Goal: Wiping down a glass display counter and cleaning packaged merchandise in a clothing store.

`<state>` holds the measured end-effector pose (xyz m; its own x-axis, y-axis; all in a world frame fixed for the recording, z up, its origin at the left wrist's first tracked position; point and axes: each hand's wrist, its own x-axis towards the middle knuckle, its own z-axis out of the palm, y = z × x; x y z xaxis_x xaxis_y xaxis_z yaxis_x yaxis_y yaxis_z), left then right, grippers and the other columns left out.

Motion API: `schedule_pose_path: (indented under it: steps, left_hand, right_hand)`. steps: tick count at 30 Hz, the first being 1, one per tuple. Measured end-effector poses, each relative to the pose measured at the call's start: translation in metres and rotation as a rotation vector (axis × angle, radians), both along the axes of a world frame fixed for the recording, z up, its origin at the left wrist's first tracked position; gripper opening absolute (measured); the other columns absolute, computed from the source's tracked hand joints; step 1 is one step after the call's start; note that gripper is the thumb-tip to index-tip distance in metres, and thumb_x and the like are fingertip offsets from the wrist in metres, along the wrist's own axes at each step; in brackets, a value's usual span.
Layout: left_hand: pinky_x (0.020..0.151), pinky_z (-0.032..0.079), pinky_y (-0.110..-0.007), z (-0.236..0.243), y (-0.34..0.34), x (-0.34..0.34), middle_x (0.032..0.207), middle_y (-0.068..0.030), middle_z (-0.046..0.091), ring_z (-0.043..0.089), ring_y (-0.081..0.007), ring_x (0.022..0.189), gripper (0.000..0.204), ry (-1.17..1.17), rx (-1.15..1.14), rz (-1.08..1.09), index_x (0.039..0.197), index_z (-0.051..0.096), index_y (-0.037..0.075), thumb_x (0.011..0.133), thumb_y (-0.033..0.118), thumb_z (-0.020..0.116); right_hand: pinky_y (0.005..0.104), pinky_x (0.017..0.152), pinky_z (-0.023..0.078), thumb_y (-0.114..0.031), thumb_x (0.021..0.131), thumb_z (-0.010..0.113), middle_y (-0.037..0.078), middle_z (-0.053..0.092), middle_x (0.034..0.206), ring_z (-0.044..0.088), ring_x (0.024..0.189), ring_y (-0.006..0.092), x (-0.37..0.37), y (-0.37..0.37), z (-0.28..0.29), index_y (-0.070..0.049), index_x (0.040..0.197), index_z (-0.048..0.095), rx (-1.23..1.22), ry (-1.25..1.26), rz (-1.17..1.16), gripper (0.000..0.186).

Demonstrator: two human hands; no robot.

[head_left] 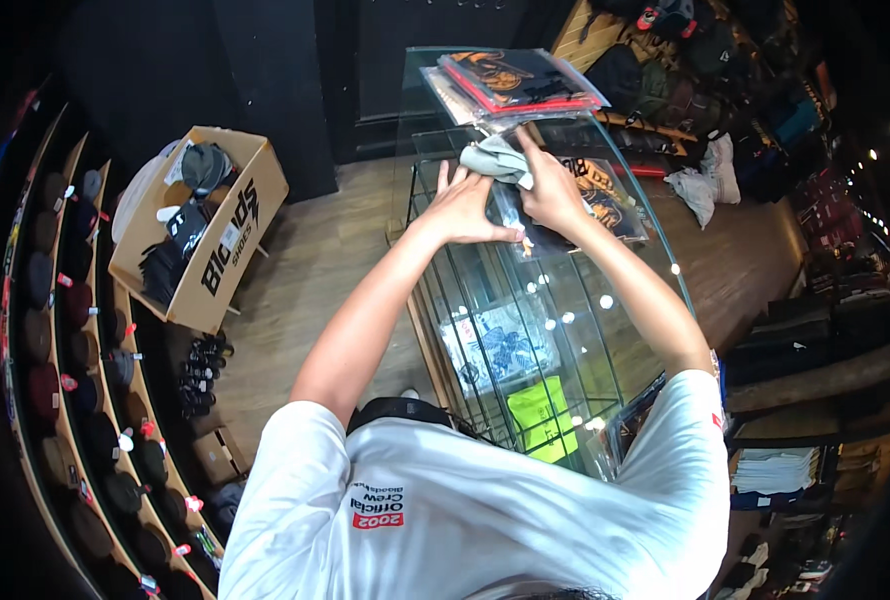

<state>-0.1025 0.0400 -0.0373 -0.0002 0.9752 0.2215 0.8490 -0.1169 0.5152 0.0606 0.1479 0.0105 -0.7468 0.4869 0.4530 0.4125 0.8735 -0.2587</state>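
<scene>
My left hand [462, 208] is spread with fingertips beside a pale grey cloth [495, 158] on the glass display case [435, 270], its thumb reaching onto a plastic-wrapped dark item with an orange print [605, 200]. My right hand [550, 193] grips the cloth, forefinger pointing toward the far end of the case. Beyond my hands, a stack of bagged printed items [520, 80], one red, lies on the glass. Inside the case, a blue-and-white printed package [495, 340] and a bright yellow-green item [540, 420] show through.
A cardboard display box [195, 230] of dark items stands at left, near shelves of caps [75, 360] and small black objects [200, 370]. Hung bags [655, 80] and a white sack [705, 180] are at back right, folded clothes [775, 470] on shelves at lower right.
</scene>
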Motion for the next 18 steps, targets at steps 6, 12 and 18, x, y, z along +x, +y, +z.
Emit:
schedule_pose_path:
  steps: [6, 12, 18]
  left_hand:
    - [0.123, -0.003, -0.061, 0.017, -0.001, -0.019, 0.167, -0.0161, 0.023, 0.005, -0.0348, 0.157, 0.136, 0.129, -0.104, -0.026, 0.157, 0.03, 0.002, 0.056, 0.08, 0.077]
    - [0.124, -0.001, -0.06, 0.014, 0.011, -0.011, 0.168, -0.0179, 0.016, 0.003, -0.0345, 0.157, 0.142, 0.104, -0.116, -0.075, 0.158, 0.023, -0.003, 0.058, 0.084, 0.073]
    - [0.124, 0.0, -0.06, 0.001, 0.009, -0.012, 0.168, -0.019, 0.015, 0.001, -0.0361, 0.157, 0.142, 0.055, -0.091, -0.071, 0.158, 0.021, -0.006, 0.058, 0.081, 0.075]
  right_hand:
    - [0.0468, 0.094, 0.05, -0.012, 0.074, 0.07, 0.028, 0.066, 0.112, 0.062, 0.109, 0.0462, 0.033, -0.049, 0.024, 0.004, 0.114, 0.064, -0.379, -0.216, 0.115, 0.044]
    - [0.0382, 0.093, 0.054, -0.013, 0.072, 0.074, 0.018, 0.073, 0.11, 0.07, 0.103, 0.0292, 0.154, 0.035, 0.015, -0.004, 0.124, 0.067, -0.395, -0.348, -0.266, 0.053]
    - [0.0481, 0.09, 0.053, -0.004, 0.074, 0.07, 0.02, 0.064, 0.115, 0.062, 0.107, 0.0427, 0.109, 0.048, 0.014, -0.001, 0.12, 0.062, 0.164, -0.213, -0.405, 0.047]
